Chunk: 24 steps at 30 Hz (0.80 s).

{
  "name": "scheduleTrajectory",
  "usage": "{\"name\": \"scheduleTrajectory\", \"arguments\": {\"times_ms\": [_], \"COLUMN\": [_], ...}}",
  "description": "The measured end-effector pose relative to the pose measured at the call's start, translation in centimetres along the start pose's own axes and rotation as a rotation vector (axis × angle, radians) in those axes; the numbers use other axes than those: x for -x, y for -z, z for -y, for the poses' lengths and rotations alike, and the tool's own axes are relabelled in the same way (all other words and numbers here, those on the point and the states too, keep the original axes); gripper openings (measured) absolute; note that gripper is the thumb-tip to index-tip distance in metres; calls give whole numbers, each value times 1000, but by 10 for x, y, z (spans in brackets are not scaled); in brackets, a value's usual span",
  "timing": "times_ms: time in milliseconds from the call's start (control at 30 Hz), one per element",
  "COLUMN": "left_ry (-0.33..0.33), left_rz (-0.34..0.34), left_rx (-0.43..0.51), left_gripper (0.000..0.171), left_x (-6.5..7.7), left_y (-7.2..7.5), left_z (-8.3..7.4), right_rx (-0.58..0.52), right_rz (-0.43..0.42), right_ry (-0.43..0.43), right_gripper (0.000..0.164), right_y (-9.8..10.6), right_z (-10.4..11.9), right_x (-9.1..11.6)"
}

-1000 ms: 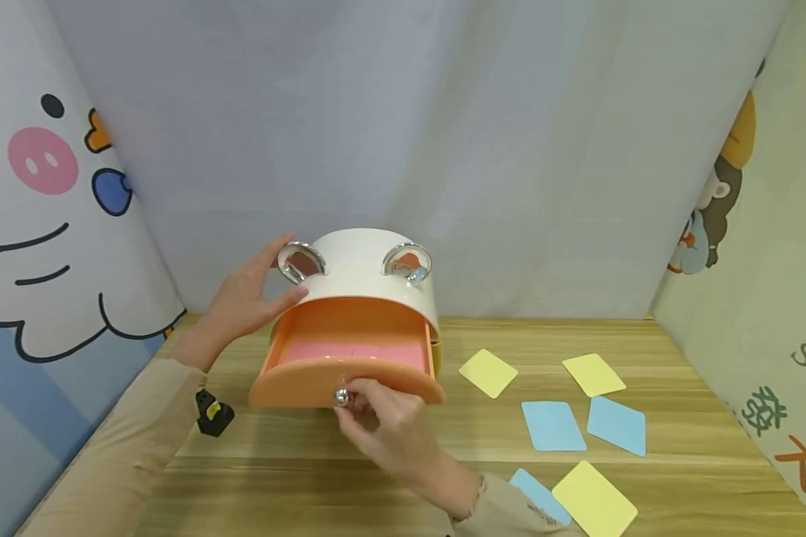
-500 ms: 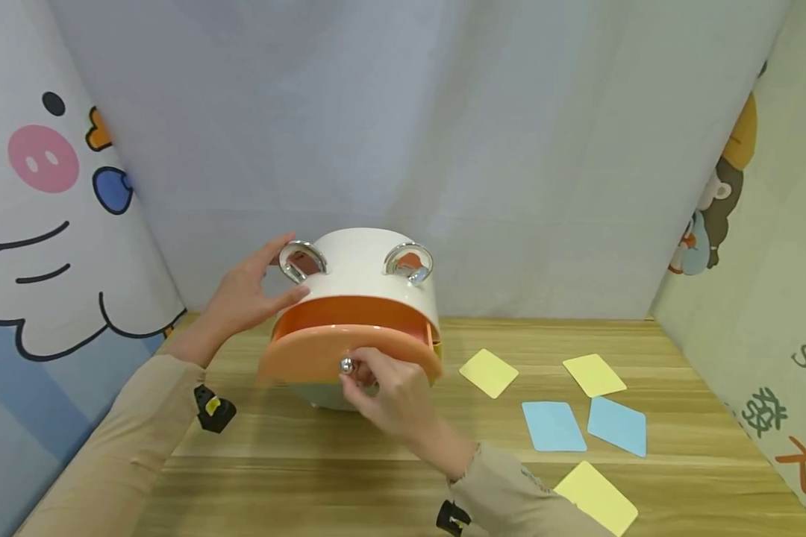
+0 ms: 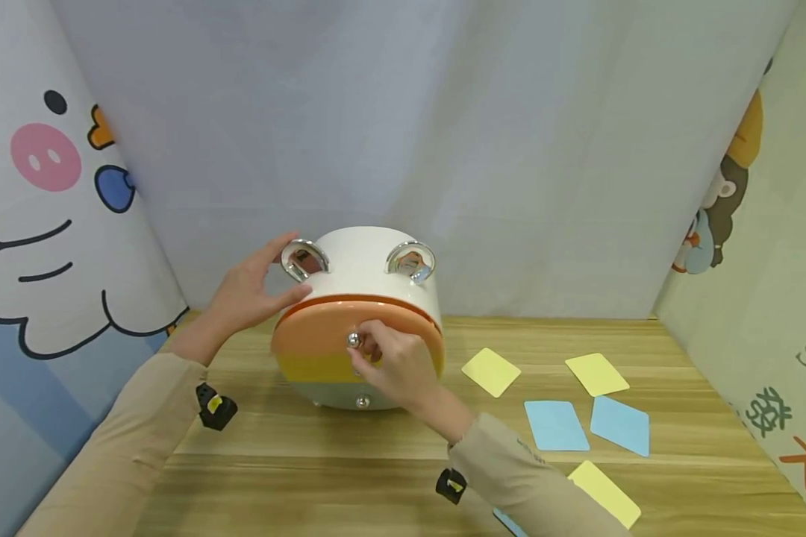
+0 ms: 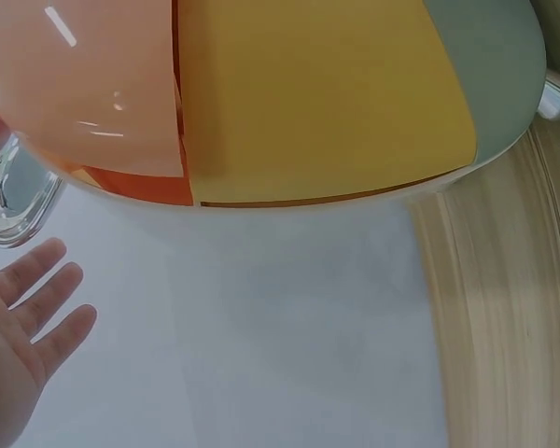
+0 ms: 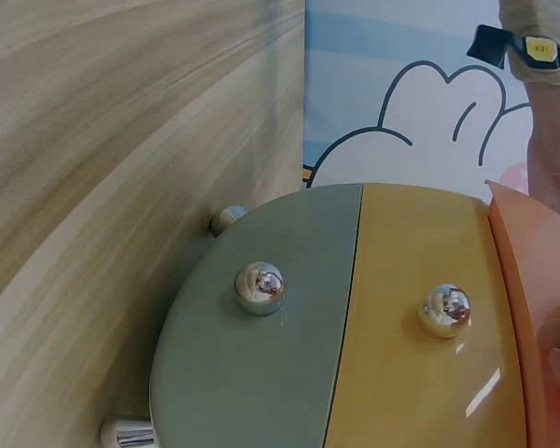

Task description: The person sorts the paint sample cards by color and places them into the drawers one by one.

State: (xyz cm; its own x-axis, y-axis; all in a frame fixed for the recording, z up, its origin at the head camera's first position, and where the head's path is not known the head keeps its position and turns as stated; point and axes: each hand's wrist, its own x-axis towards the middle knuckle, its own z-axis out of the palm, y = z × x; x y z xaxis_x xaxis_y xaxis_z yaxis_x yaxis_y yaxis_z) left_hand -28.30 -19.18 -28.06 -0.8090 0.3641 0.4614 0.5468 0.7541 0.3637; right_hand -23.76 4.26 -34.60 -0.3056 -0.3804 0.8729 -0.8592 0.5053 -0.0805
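A small drawer cabinet (image 3: 369,257) with a white rounded casing and silver ring ears stands on the wooden table. My right hand (image 3: 403,369) pinches the silver knob (image 3: 354,341) on its top orange drawer (image 3: 312,328). That drawer's front stands slightly proud of the casing, with a narrow gap in the left wrist view. Below it are a yellow drawer (image 4: 327,103) and a grey-green drawer (image 5: 233,373), both flush. My left hand (image 3: 245,294) rests at the left ring ear (image 3: 304,261), thumb on the casing's front edge; its other fingers (image 4: 65,336) are straight and spread.
Yellow square cards (image 3: 491,372) and blue cards (image 3: 556,426) lie on the table (image 3: 295,477) to the right. One yellow card (image 3: 606,494) is partly under the right sleeve. A grey curtain (image 3: 510,164) hangs behind, with printed cartoon panels at both sides.
The orange drawer has slid back into the cabinet, pushed by my right hand at its knob. The pink cards inside it are now hidden. My left hand has stayed at the ear.
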Motion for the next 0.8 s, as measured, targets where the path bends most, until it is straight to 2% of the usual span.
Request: {"name": "scheduleTrajectory", "arguments": {"times_ms": [167, 533, 800], "left_ry": [-9, 34, 18], "left_rz": [-10, 6, -5], "left_rx": [1, -8, 6], "left_gripper": [74, 77, 75], "left_x": [0, 0, 0], "left_y": [0, -2, -2], "left_z": [0, 0, 1], "right_rx": [-24, -39, -108], "right_rz": [18, 37, 15], "right_ry": [-35, -87, -170], "right_gripper": [20, 18, 29], "right_y": [-1, -5, -2], "right_z": [-4, -8, -4], "right_x": [-4, -4, 6]}}
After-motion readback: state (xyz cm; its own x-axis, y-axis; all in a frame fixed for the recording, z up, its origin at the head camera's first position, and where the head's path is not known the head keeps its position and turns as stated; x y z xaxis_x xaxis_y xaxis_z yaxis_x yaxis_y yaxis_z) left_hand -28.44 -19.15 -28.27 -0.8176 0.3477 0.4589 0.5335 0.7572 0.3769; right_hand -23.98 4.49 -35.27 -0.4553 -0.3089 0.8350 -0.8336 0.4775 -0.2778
